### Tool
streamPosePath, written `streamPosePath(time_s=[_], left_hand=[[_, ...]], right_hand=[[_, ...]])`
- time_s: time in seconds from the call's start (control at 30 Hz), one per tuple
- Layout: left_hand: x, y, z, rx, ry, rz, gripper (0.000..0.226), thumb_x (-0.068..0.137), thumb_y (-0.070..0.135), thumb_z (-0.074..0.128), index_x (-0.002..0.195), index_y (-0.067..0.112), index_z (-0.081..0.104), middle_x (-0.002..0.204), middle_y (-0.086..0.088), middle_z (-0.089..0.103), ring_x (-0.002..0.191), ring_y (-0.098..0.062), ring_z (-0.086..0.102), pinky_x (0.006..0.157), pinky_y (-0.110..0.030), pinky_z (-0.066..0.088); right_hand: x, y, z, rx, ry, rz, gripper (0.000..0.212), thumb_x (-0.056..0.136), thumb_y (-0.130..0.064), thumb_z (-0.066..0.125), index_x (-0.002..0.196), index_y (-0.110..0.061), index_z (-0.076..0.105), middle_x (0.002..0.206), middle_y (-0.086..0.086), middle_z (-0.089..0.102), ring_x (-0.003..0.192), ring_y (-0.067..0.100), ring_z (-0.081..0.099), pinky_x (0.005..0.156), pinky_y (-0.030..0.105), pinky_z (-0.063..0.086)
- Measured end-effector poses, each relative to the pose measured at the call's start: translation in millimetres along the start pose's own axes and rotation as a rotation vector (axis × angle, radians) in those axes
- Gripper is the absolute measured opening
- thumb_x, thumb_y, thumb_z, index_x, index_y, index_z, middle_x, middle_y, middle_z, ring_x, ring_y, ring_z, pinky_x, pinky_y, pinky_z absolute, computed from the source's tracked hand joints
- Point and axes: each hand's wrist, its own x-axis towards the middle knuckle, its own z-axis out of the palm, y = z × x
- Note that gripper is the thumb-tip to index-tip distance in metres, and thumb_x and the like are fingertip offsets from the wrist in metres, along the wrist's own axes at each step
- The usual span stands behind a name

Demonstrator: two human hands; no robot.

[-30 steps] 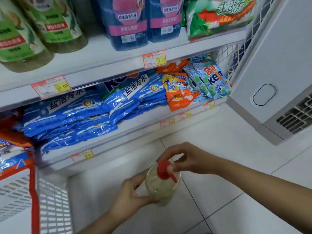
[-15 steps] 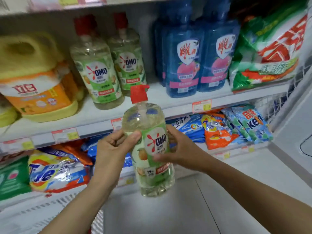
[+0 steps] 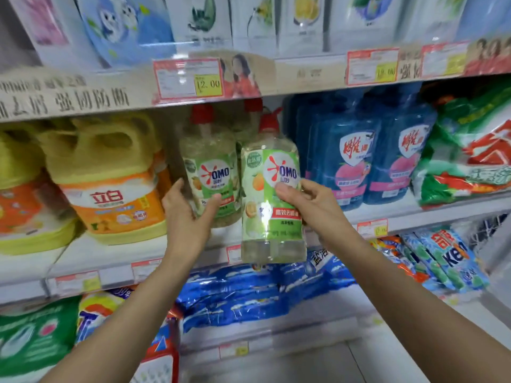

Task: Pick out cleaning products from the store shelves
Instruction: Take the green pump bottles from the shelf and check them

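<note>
**Right hand [image 3: 312, 205] carries one OMO bottle, left hand [image 3: 188, 214] closes on another**

Head view: the right hand grasps the held bottle [image 3: 272, 217] at mid-label, with the thumb across the front and the fingers behind. The held bottle is upright near the centre of the picture, in front of the shelf [image 3: 110, 261] and off it.

At 10 o'clock from it stands the shelf bottle [image 3: 210, 172]. The left hand wraps its lower body, thumb on the label and fingers round the far side.

Both are clear plastic with pale liquid showing below the labels, so each is probably heavy for one hand. The glossy label film looks slippery, and the thin walls would likely give under a squeeze. A hold round the waist, or a palm under the base, seems safest. The red pump cap [image 3: 269, 121] at 12 o'clock is a poor handle.

A yellow jug [image 3: 110, 183] sits at 9 o'clock and blue bottles [image 3: 351, 161] at 3 o'clock. What the jug holds cannot be seen.
</note>
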Motion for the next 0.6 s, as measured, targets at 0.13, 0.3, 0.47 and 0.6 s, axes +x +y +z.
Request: streamPosePath(time_s=[0.13,0.3,0.47,0.6], left_hand=[[23,-5,7,0.082,-0.019,-0.026,0.101,0.077,0.041,0.077,0.151,0.004,0.018,0.15,-0.016,0.032,0.14,-0.028,0.03,0.115,-0.046,0.031],[37,-13,16,0.006,-0.066,-0.043,0.101,0.066,0.032,0.087,0.144,0.008,0.027,0.139,-0.012,0.048,0.13,-0.027,0.046,0.106,-0.048,0.043],[44,-19,20,-0.117,-0.11,-0.056,0.101,0.063,0.026,0.089,0.14,0.019,0.023,0.123,0.005,0.055,0.113,-0.012,0.055,0.096,-0.029,0.047],[53,-23,18,-0.193,-0.211,-0.081,0.097,0.062,0.023,0.089,0.138,0.018,0.03,0.116,0.008,0.063,0.106,-0.005,0.06,0.093,-0.028,0.05]], right_hand=[[26,-7,-1,-0.05,0.082,-0.118,0.045,0.072,-0.037,0.081,0.112,-0.02,0.068,0.099,-0.007,0.077,0.092,0.008,0.073,0.07,0.019,0.056],[53,2,-2,-0.169,0.125,-0.242,0.059,0.073,-0.021,0.086,0.126,-0.018,0.061,0.108,-0.003,0.074,0.097,0.006,0.07,0.077,0.02,0.056],[62,20,-7,-0.24,0.085,-0.276,0.084,0.07,-0.013,0.087,0.143,-0.018,0.047,0.125,-0.006,0.068,0.112,0.005,0.064,0.09,0.019,0.053],[64,36,-2,-0.194,0.046,-0.256,0.077,0.075,-0.012,0.084,0.142,-0.018,0.048,0.125,-0.004,0.068,0.115,0.007,0.063,0.088,0.017,0.052]])
